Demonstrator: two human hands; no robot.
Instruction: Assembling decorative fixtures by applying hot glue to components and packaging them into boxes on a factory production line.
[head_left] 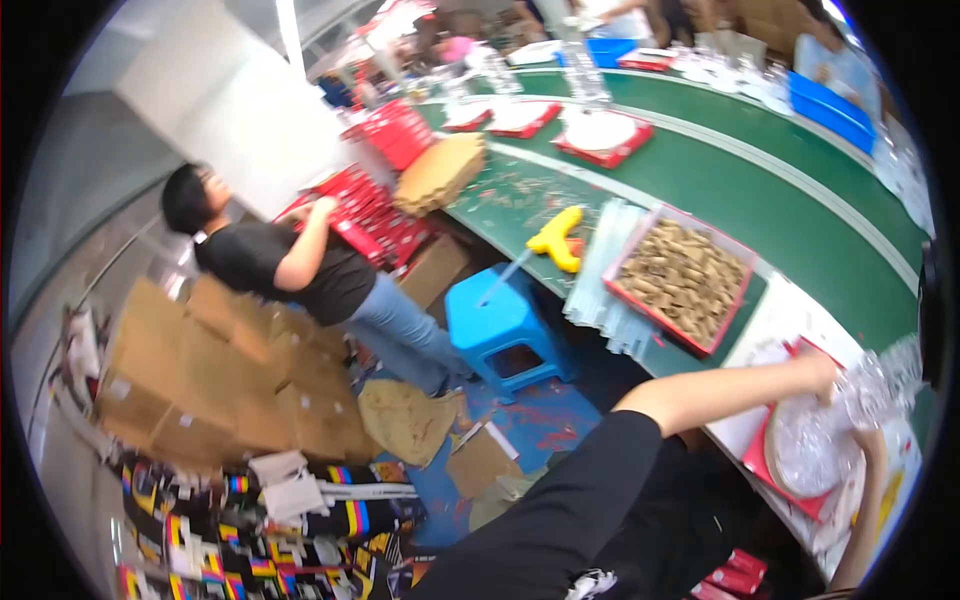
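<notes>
At the right edge of the bench my left hand [822, 378] reaches over a red open box [757, 455], its fingers closing at the side of a shiny clear piece [872, 395], glass or plastic. Below that piece, a round clear dish-like part [808, 450] lies on a white disc in the box. My right hand [868, 440] is at the far side of the same clear ware; its forearm rises from the lower right. Clear material and blur hide the right fingers.
A red tray [745, 285] of brown cardboard pieces stands beside clear strips [610, 255] and a yellow-handled tool [557, 240]. The green conveyor [700, 150] carries red boxes with clear ware. A person in black [270, 255] stands near a blue stool [500, 320] and cartons [190, 380].
</notes>
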